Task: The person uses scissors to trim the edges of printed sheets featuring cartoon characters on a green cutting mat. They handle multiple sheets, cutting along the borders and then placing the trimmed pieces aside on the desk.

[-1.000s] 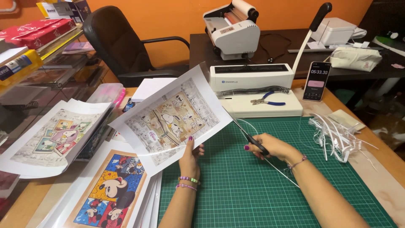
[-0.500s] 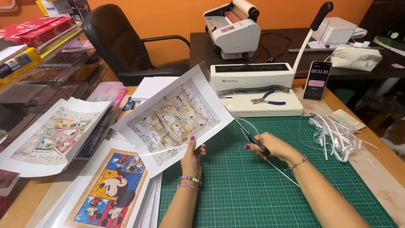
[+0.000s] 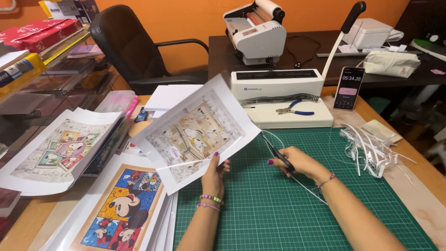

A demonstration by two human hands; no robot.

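Fingers of my left hand (image 3: 216,169) pinching printed sheet (image 3: 197,132) near edge, right hand (image 3: 295,160) gripping scissors (image 3: 277,149) at sheet's right edge, over green mat (image 3: 278,209).

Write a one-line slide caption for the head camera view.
Left hand holds up a laminated cartoon print while the right hand works scissors at its edge, above a green cutting mat.

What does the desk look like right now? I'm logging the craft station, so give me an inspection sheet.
Surface: green cutting mat on a wooden table.
Job's things: laminated cartoon print; scissors at its right edge.
Clutter: white trimmed strips, stacked cartoon prints, pliers, binding coils, phone.
Grippers: left hand holds the print's lower edge; right hand grips the scissors.
Cables: black cable on the dark desk.
Surroundings: comb binding machine, laminator, office chair, orange wall.
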